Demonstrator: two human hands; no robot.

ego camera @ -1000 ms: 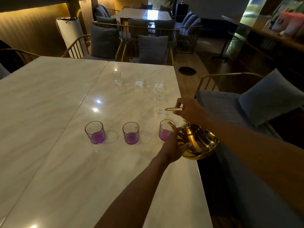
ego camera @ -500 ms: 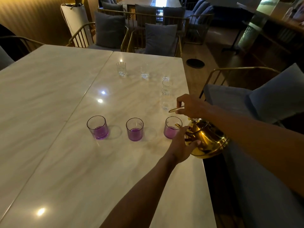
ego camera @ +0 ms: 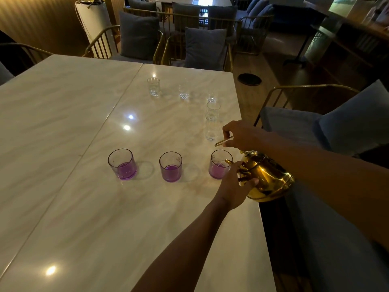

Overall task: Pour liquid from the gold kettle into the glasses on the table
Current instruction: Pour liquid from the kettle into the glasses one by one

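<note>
Step in hand: third purple glass (ego camera: pixel 220 165), nearest table edge, being filled. Gold kettle (ego camera: pixel 266 179) tilted, spout (ego camera: pixel 228 161) over rim, thin stream seen. Handle (ego camera: pixel 223 142) pinched by right hand (ego camera: pixel 242 135); body steadied by left hand (ego camera: pixel 233 184), fingers pressed on shell. Two other purple glasses (ego camera: pixel 122 164) (ego camera: pixel 170 166) part-filled. Clear glasses (ego camera: pixel 212 121) beyond judged empty. Next: kettle to be levelled, carried there.
</note>
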